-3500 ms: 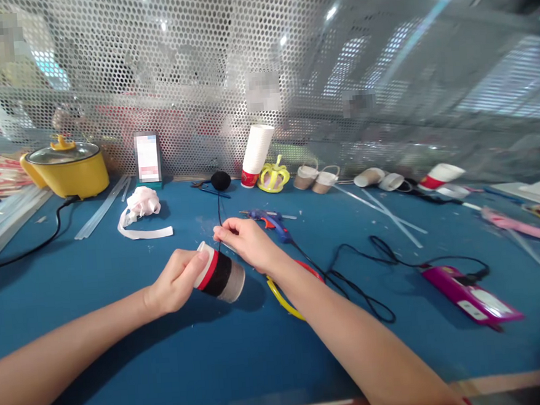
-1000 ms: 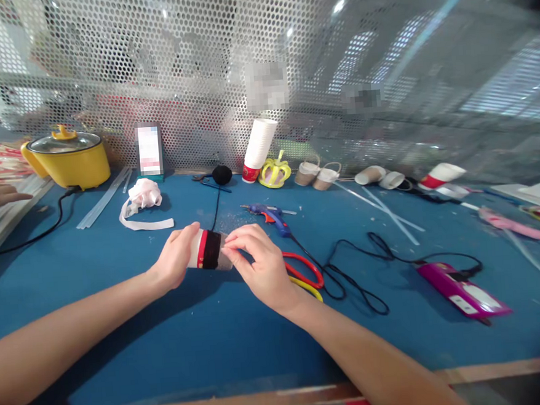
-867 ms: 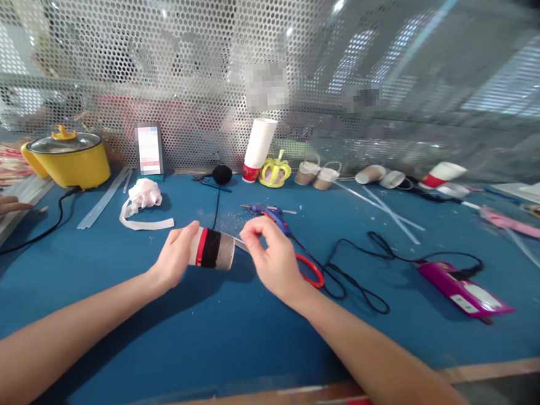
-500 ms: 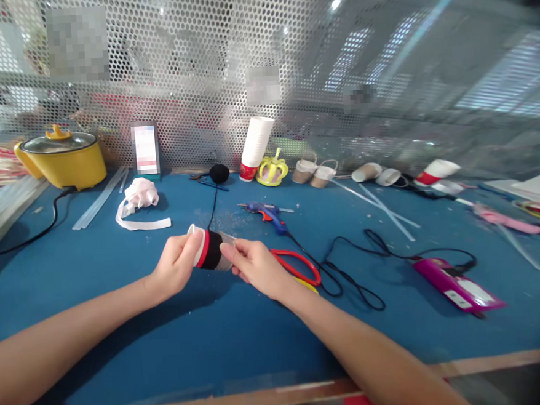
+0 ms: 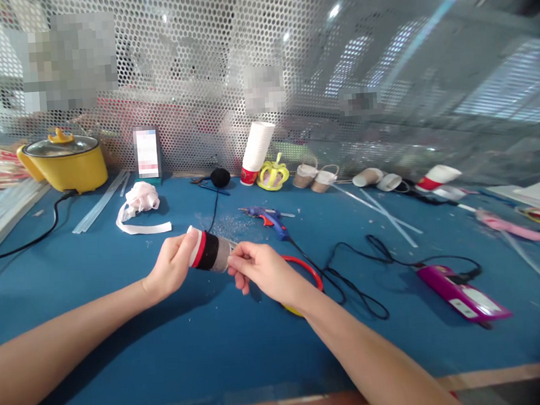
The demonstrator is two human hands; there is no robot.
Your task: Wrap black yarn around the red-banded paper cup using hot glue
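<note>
My left hand [image 5: 172, 265] is closed round the white rim end of a paper cup [image 5: 224, 255] that lies tilted on its side above the blue table. A red band and a wrap of black yarn [image 5: 211, 251] circle the cup, with a greyish part towards its base. At that base end my right hand [image 5: 258, 268] is closed, thumb and index finger pinching the edge. The black yarn trails back to a yarn ball [image 5: 221, 177]. Behind my right wrist lie scissors with red and yellow handles [image 5: 309, 267], partly hidden.
A blue glue gun [image 5: 271, 219] rests beyond my right hand, its cable running to a purple power strip [image 5: 464, 294]. Farther back stand a yellow electric pot [image 5: 71, 167], a white ribbon heap [image 5: 141, 199], stacked paper cups [image 5: 257, 148] and a yellow crown-like piece [image 5: 273, 174].
My right hand has slid from the black yarn towards the cup's base end, uncovering more of the yarn and the greyish part. My left hand keeps its hold on the rim.
</note>
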